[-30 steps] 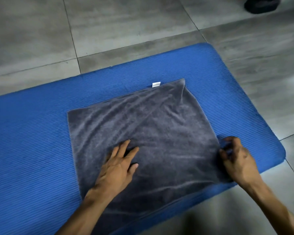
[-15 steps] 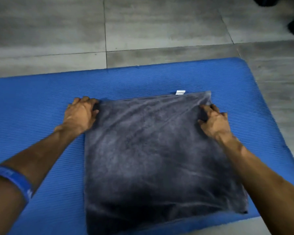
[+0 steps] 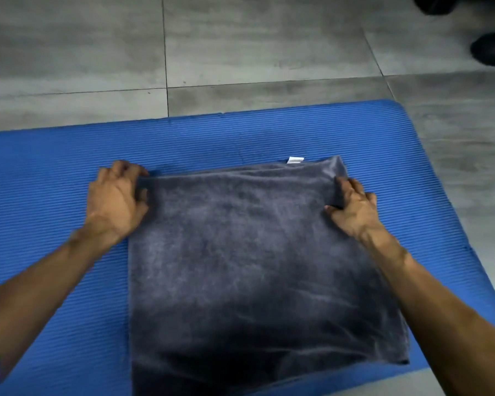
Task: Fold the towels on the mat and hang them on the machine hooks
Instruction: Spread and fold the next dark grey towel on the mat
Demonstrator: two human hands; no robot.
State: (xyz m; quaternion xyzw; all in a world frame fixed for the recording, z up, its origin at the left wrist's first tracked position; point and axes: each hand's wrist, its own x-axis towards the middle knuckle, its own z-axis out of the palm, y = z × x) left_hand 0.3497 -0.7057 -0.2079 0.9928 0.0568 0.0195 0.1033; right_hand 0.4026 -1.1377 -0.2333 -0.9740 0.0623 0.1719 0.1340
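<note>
One grey towel (image 3: 255, 267), spread flat on a blue ribbed mat (image 3: 55, 195), roughly square; its near edge reaches almost to the mat's near edge, and its near right corner sits close to that edge. Bare mat lies broad to the left of the towel, narrower to its right, and in a band beyond its far edge. Two forearms reach over the mat from the near side, one along each side of the towel. Left hand (image 3: 116, 198), at the towel's far left corner, fingers curled and pinching the cloth there. Right hand (image 3: 355, 207), at the towel's far right corner, fingers curled round a raised fold of the edge. One small white label (image 3: 295, 160) projects from the towel's far edge, near the right corner; any print on it is too small to read. Grey tiled floor (image 3: 269, 47) lies beyond the mat, with dark objects (image 3: 492, 50), unidentifiable, at its far right.
</note>
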